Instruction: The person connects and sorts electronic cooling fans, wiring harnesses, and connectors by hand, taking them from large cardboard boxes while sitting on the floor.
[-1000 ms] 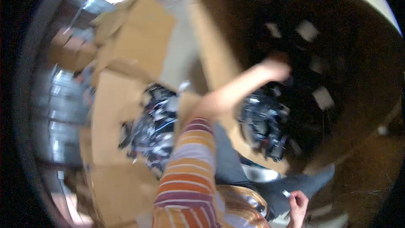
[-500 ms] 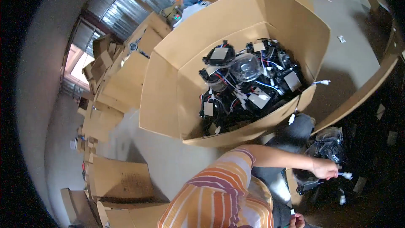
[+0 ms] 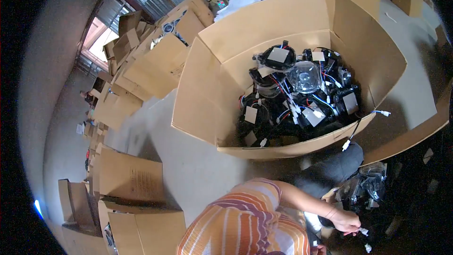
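Observation:
My left hand [image 3: 347, 222] reaches out from a striped orange sleeve at the lower right. Its fingers pinch a small white connector [image 3: 363, 231] on a wire. Just above the hand lies a black lamp unit with a clear lens [image 3: 368, 189], next to a dark-clothed knee [image 3: 330, 170]. Only a sliver of my right hand [image 3: 318, 251] shows at the bottom edge, its fingers hidden. A big open cardboard box [image 3: 203, 108] ahead holds several black lamp units with white tags and coloured wires [image 3: 302, 99].
Flattened and open cardboard boxes [image 3: 132, 71] pile along the left, and more stand at the lower left [image 3: 127, 179]. Grey concrete floor [image 3: 188, 170] runs between them. A cardboard wall [image 3: 415, 132] and a dark recess border the right. Corrugated metal wall at the back.
The view has swung from inside a dark box to the big open box ahead. My left arm came down from reaching up and now holds a white connector low at the right.

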Available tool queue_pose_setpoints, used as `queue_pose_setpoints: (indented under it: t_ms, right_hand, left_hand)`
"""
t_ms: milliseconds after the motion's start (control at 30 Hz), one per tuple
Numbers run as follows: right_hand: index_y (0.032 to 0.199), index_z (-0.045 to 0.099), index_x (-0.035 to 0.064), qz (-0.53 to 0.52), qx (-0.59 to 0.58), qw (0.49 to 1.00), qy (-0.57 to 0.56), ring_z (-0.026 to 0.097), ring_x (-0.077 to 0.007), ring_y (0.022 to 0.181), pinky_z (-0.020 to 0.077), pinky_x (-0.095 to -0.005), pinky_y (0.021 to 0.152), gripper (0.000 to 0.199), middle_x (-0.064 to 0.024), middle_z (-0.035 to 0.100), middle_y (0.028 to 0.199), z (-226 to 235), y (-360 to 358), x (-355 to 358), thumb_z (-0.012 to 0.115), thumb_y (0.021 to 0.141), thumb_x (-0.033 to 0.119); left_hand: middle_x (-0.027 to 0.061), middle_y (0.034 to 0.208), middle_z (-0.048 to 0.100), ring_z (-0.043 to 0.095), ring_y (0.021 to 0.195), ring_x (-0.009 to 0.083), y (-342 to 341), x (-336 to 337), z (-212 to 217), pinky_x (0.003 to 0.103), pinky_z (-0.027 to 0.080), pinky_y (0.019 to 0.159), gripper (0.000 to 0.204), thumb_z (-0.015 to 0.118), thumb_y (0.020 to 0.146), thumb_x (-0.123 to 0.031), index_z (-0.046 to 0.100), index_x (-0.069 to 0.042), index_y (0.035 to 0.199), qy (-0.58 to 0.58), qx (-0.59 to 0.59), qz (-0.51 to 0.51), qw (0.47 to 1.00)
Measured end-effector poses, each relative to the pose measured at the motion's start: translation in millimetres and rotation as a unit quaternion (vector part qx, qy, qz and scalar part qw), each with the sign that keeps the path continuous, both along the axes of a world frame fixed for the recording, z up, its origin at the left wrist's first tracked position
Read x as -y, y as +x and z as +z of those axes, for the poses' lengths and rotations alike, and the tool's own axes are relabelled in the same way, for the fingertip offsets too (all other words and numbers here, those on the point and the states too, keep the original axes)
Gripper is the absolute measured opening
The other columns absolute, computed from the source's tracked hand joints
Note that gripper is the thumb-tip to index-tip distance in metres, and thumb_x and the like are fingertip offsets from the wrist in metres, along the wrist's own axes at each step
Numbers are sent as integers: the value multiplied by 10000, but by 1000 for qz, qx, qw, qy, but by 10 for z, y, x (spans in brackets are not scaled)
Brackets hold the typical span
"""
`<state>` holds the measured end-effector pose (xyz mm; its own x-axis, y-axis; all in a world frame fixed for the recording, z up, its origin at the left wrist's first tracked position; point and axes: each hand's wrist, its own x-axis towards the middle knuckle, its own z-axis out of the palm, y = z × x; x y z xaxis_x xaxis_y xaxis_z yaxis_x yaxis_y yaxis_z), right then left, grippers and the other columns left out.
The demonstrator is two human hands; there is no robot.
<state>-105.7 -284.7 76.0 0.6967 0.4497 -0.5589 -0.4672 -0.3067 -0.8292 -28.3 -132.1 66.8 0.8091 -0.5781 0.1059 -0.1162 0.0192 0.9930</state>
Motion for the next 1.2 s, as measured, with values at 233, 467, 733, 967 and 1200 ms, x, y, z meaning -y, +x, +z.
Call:
queue_pose_setpoints:
  t_ms: [233,467,733,967,1200]
  right_hand:
    - [921,488,30,67,-9,998,-4,477,-111,780,388,-223,710,167,-37,526,847,-55,78,-176,521,758,45]
    - [929,483,31,149,-29,988,-7,476,-111,786,391,-218,706,183,-42,524,848,-102,102,-361,525,751,33]
    - [939,477,34,168,-45,984,-37,476,-111,792,395,-213,702,202,-48,522,849,-104,-3,-408,530,745,20]
    - [768,520,14,-88,-34,993,-71,445,-70,556,360,-197,489,79,-9,506,663,175,-369,-88,485,772,85]
    - [800,538,-11,-206,-12,978,-14,487,-97,665,386,-209,621,85,-28,531,693,328,-357,-71,518,735,41]
  left_hand:
    - [48,512,541,539,530,211,-259,-44,-99,327,415,508,235,387,762,-188,566,-65,674,38,44,85,995]
    - [125,633,549,529,627,296,-438,-56,-257,381,408,558,206,409,749,-195,555,-59,695,71,14,66,995]
    - [105,601,564,553,589,238,-513,74,-370,334,430,536,215,390,742,-157,562,-49,671,74,24,36,996]
    - [81,656,537,504,603,153,-552,-345,-183,283,418,553,157,449,790,-149,517,-11,820,-54,-81,46,994]
    - [6,563,467,439,516,66,-342,-502,119,220,369,469,198,375,846,-151,520,-15,856,60,-207,-86,973]
